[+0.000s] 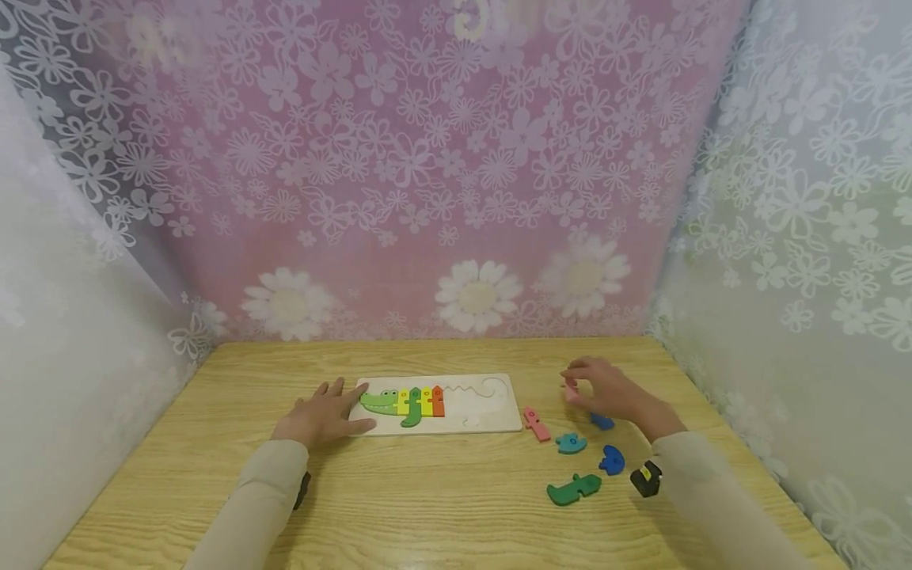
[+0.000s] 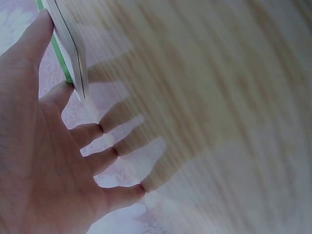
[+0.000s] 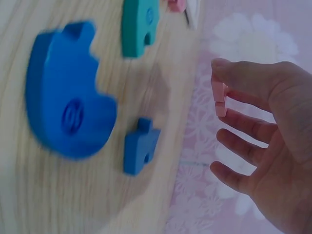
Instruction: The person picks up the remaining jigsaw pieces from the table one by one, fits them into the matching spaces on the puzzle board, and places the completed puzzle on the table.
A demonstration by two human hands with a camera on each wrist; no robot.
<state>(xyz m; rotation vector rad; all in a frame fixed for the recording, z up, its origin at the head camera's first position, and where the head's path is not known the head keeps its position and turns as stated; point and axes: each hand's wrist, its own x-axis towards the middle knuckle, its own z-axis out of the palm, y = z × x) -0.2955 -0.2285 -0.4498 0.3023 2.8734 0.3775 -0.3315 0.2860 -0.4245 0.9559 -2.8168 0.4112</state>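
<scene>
Resting our left hand (image 1: 324, 416) on the left end of the puzzle board (image 1: 492, 424), its grip spread, we seem to brace it against sliding on the desk (image 1: 427, 507). Our right hand (image 1: 606, 388) pinches a pink piece (image 3: 219, 92) between thumb and fingertips, apparently off the desk. Crocodile pieces (image 1: 427, 402) fill the board's left part; the right recess is bare. Another pink piece (image 1: 537, 424), a teal piece (image 1: 571, 443), two blue pieces (image 1: 611, 460) and a green piece (image 1: 574, 490) lie rightward, presumably for our right hand's easy reach.
</scene>
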